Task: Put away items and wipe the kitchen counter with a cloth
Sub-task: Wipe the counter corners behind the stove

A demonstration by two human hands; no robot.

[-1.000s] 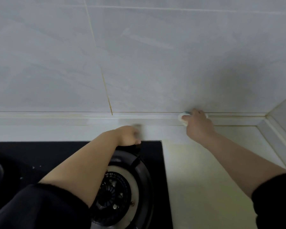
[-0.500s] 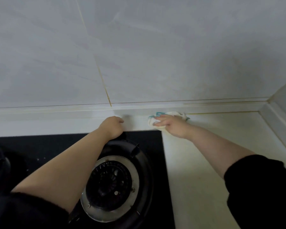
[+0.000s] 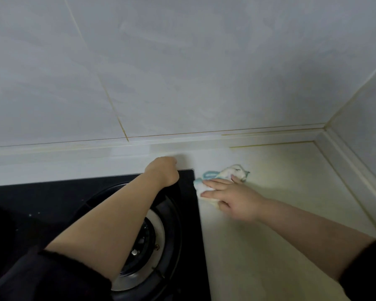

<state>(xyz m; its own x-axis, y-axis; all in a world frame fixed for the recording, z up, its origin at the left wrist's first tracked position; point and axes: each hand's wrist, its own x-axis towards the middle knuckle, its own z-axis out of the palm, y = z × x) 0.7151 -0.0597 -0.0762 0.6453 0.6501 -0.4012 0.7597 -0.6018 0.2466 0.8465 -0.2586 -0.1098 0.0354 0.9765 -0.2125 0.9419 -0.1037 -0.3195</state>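
Head view, single frame.

Right hand: palm down, fingers straight and spread, pressing flat on a small crumpled white cloth with pale blue edging. No curl round the fabric; the hand is open on top of it. Part of the cloth shows beyond the fingertips, towards the wall.

Cloth position: on the pale cream kitchen surface, just beside the right edge of the black glass gas hob, near the hob's rear right corner and short of the raised back ledge.

Left hand: at the rear edge of the hob, close to that same corner, knuckles away from the camera, fingers curled under. Fingertips hidden; cannot tell whether it grips anything or is simply closed.

Left forearm crosses above the round burner with silver ring and black pan support. Black sleeves are pushed up both arms.

Large pale grey wall tiles stand behind the surface, meeting a side wall at the right corner.
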